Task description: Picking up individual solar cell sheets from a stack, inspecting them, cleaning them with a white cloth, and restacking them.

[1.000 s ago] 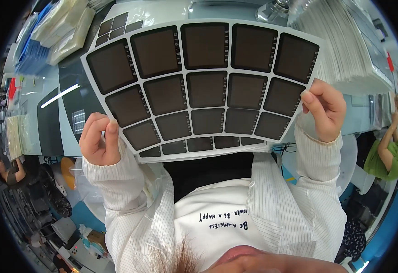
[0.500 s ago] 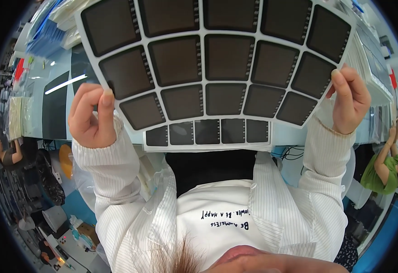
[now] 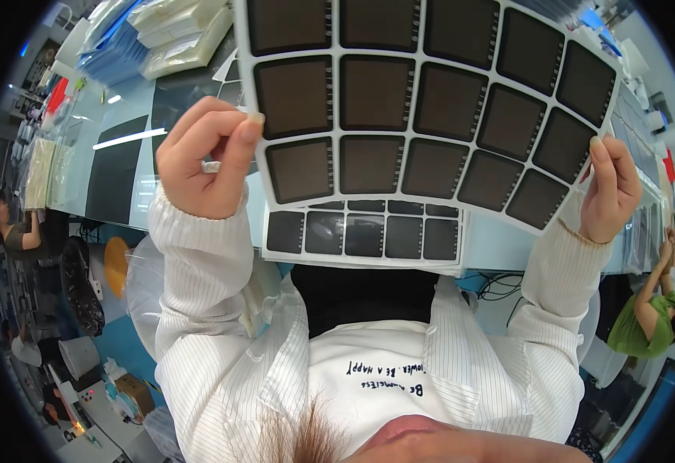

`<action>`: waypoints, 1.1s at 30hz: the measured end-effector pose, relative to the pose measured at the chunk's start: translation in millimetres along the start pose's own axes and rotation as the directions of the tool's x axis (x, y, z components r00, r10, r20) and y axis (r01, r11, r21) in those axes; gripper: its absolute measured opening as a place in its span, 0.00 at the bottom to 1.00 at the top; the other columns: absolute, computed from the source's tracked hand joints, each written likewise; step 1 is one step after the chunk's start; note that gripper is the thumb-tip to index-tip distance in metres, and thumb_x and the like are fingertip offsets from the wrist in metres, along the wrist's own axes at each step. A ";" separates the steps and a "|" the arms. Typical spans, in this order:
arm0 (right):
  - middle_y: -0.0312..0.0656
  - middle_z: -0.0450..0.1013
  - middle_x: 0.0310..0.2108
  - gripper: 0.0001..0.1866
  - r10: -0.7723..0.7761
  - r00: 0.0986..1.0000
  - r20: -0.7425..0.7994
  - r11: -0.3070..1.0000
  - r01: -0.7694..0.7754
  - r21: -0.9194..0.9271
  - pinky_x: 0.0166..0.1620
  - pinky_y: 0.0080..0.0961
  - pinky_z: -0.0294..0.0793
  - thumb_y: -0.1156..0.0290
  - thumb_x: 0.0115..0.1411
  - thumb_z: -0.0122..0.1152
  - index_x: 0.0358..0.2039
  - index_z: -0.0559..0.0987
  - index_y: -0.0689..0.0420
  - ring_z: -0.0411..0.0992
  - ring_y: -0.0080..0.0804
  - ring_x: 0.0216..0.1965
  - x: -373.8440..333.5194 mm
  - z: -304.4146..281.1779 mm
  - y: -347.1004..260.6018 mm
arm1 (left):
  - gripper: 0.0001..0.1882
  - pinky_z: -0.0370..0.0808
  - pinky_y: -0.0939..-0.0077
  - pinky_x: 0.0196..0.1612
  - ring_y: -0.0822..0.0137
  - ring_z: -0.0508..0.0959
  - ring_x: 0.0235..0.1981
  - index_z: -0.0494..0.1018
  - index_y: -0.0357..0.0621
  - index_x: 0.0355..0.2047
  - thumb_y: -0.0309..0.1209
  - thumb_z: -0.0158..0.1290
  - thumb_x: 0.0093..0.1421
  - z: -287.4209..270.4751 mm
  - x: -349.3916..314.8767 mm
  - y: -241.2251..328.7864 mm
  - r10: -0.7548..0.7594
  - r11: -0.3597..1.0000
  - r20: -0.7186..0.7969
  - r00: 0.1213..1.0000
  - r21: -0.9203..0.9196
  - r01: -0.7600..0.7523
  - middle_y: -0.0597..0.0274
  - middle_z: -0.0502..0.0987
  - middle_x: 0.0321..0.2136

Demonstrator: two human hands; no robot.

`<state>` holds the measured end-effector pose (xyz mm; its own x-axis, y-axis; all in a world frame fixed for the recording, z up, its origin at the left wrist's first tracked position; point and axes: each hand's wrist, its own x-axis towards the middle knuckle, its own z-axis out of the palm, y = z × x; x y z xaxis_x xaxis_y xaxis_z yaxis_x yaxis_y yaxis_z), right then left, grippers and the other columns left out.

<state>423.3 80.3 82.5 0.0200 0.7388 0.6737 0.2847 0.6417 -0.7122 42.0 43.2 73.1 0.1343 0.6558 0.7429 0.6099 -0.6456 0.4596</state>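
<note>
A white sheet [image 3: 370, 165] with rows of dark rounded squares is held up in front of me, its far part cut off by the top of the picture. My left hand [image 3: 208, 160] pinches its left edge between thumb and fingers. At the right edge, my right hand [image 3: 614, 185] pinches it too, with the thumb on the face towards me. The sheet slopes down to the right. Beneath it, at the near edge of the table, lies another similar sheet [image 3: 323, 233] on what looks like a stack, partly hidden by the held one.
Clear-wrapped packs [image 3: 187, 35] and blue sheets [image 3: 111, 48] are piled at the far left of the glass-topped table [image 3: 75, 181]. A dark panel [image 3: 117, 166] lies there too. Cables [image 3: 499, 285] hang below the table's right side. A person in green [image 3: 646, 324] sits at right, another person [image 3: 25, 228] at left.
The held sheet has shifted to the right and now tilts down on its right side. Both hands moved with it, the left one farther. More of the sheet beneath shows.
</note>
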 end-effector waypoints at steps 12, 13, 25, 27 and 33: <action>0.34 0.72 0.31 0.09 0.216 0.963 -0.159 0.853 -0.266 -0.450 0.39 0.11 0.63 0.73 0.58 0.54 0.35 0.76 0.66 0.67 0.16 0.34 42.5 -155.1 -14.6 | 0.11 0.64 0.82 0.18 0.76 0.67 0.14 0.74 0.34 0.20 0.30 0.56 0.52 92.6 92.8 62.4 -0.081 0.942 0.341 0.937 -0.280 0.183 0.62 0.71 0.12; 0.36 0.72 0.33 0.10 0.291 0.937 -0.193 0.871 -0.343 -0.353 0.40 0.12 0.64 0.72 0.58 0.54 0.37 0.76 0.66 0.68 0.18 0.35 52.6 -171.5 -11.7 | 0.12 0.63 0.82 0.18 0.77 0.67 0.15 0.75 0.34 0.21 0.33 0.55 0.53 107.2 104.0 67.2 -0.114 0.931 0.374 0.920 -0.283 0.230 0.63 0.70 0.12; 0.35 0.74 0.33 0.14 0.616 0.779 -0.122 0.756 -0.627 -0.188 0.34 0.11 0.68 0.66 0.59 0.54 0.40 0.76 0.64 0.71 0.18 0.31 131.9 -312.3 75.1 | 0.14 0.70 0.75 0.31 0.69 0.74 0.23 0.78 0.45 0.21 0.42 0.52 0.52 270.2 188.3 103.1 -0.149 0.858 0.467 0.872 -0.378 0.349 0.62 0.76 0.19; 0.36 0.74 0.34 0.15 0.632 0.765 -0.126 0.695 -0.631 -0.345 0.34 0.12 0.69 0.66 0.59 0.54 0.40 0.76 0.64 0.71 0.19 0.31 134.0 -316.1 82.5 | 0.15 0.70 0.75 0.31 0.68 0.74 0.23 0.79 0.46 0.22 0.42 0.51 0.53 279.2 185.1 106.0 -0.173 0.875 0.471 0.865 -0.329 0.355 0.62 0.76 0.19; 0.34 0.74 0.30 0.14 0.638 0.759 -0.129 0.689 -0.637 -0.345 0.29 0.12 0.69 0.65 0.59 0.54 0.39 0.76 0.63 0.71 0.17 0.27 143.4 -323.8 111.9 | 0.16 0.68 0.75 0.28 0.67 0.71 0.19 0.77 0.42 0.21 0.42 0.51 0.53 252.6 160.4 86.7 -0.096 0.913 0.514 0.852 -0.295 0.281 0.61 0.74 0.17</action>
<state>768.3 191.3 163.4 0.3207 0.9436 0.0829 0.5143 -0.0999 -0.8518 313.7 191.2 109.2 0.4575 0.8223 0.3384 0.3645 -0.5205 0.7721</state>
